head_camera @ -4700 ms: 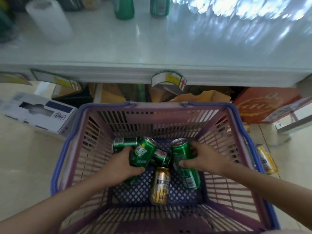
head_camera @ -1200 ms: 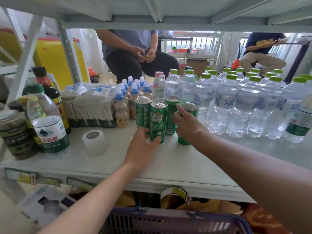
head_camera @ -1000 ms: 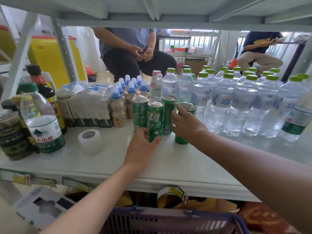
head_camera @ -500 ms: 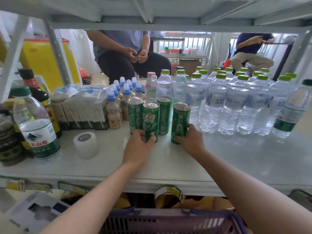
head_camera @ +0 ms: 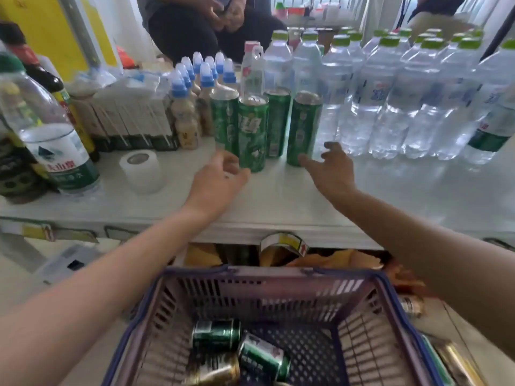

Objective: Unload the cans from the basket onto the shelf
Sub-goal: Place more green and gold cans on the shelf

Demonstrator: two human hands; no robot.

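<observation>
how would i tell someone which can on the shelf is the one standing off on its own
On the white shelf, four tall green cans stand in front of the water bottles. Three huddle together; the lone can stands at the right end, apart from them, nearest the right hand.

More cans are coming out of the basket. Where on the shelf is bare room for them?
Bare shelf lies in front of the green cans, and a wider patch in front of the water bottles. The left is crowded: tape roll, cartons, big bottle.

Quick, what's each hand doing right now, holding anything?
Left hand: open, fingers loosely curled, holding nothing, beside a green can.
Right hand: open, fingers spread, holding nothing.
</observation>
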